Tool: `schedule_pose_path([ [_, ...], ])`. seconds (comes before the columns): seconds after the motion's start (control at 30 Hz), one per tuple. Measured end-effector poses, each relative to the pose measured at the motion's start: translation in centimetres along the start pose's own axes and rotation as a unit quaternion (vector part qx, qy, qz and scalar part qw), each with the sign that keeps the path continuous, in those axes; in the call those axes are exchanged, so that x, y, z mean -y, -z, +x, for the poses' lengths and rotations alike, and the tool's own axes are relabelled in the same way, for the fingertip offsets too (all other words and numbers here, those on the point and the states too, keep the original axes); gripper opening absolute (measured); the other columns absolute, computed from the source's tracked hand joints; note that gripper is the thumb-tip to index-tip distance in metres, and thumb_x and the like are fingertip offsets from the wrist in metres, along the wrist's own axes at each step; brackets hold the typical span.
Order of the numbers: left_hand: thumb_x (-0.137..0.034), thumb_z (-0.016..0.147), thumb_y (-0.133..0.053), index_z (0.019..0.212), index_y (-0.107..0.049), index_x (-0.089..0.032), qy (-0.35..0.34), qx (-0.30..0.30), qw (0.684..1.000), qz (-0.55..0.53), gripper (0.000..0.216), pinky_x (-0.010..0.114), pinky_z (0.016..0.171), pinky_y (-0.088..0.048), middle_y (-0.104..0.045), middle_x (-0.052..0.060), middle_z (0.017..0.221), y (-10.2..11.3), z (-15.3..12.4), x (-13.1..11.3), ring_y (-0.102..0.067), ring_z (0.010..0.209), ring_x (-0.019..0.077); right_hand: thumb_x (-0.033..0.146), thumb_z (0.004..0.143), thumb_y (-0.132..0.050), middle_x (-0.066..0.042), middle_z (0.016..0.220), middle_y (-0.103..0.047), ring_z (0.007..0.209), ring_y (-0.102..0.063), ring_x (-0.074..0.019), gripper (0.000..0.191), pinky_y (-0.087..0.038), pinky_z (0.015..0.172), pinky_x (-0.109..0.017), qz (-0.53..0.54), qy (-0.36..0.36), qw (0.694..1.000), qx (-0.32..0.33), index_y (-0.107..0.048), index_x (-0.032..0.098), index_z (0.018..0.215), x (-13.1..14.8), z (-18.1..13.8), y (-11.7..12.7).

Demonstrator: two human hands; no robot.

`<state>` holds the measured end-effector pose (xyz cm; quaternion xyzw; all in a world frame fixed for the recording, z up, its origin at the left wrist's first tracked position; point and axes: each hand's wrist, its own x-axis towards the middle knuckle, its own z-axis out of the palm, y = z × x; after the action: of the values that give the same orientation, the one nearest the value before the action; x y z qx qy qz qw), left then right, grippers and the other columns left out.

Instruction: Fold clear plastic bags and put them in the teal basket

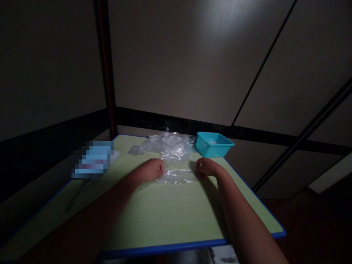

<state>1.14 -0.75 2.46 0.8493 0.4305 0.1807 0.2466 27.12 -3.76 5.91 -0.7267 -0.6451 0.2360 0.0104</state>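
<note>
A clear plastic bag [178, 176] lies flat on the pale green table [165, 216], stretched between my two hands. My left hand [151, 169] is closed in a pinch on the bag's left edge. At the bag's right edge my right hand [206, 167] is closed on it in the same way. Behind them a heap of several crumpled clear plastic bags [169, 146] sits near the table's far edge.
A turquoise plastic tub [214, 144] stands at the far right corner of the table. A blurred-out pale blue object [95, 159] lies at the left, with a thin dark utensil-like thing [75, 198] in front of it. Dim wall panels rise behind; the table has a blue rim.
</note>
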Motion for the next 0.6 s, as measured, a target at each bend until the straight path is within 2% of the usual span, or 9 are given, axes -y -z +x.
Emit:
schedule_pose_path([
  [0.17,-0.021,0.068,-0.052,0.065,-0.056,-0.017,0.005,-0.002,1.000,0.011,0.006,0.021,0.052,-0.028,-0.058,-0.001,0.066,-0.11,0.07,-0.14,-0.051,0.065,0.0151,0.014,0.074,-0.052,-0.005,0.063,-0.068,0.053,-0.062,-0.0132,0.018,-0.042,0.049,-0.019,-0.027,-0.005,1.000,-0.010,-0.065,0.014,0.087,-0.09,0.18,0.06],
  [0.4,-0.020,0.068,-0.053,0.064,-0.056,-0.018,0.000,-0.005,1.000,0.020,0.006,0.021,0.052,-0.028,-0.058,-0.001,0.066,-0.16,0.11,-0.20,-0.052,0.065,0.0146,0.013,0.075,-0.049,-0.007,0.067,-0.067,0.054,-0.059,-0.0130,0.020,-0.037,0.048,-0.019,-0.064,0.000,0.996,-0.065,-0.064,0.012,0.089,-0.49,0.37,0.33],
  [0.6,-0.023,0.069,-0.056,0.065,-0.057,-0.018,0.010,-0.010,1.000,0.023,0.007,0.021,0.051,-0.027,-0.058,-0.001,0.067,-0.41,0.30,0.02,-0.052,0.064,0.0144,0.018,0.074,-0.053,-0.006,0.081,-0.065,0.068,-0.056,-0.0124,0.015,-0.035,0.057,-0.019,-0.082,0.084,0.986,-0.116,-0.062,0.014,0.086,-0.02,0.63,-0.06],
])
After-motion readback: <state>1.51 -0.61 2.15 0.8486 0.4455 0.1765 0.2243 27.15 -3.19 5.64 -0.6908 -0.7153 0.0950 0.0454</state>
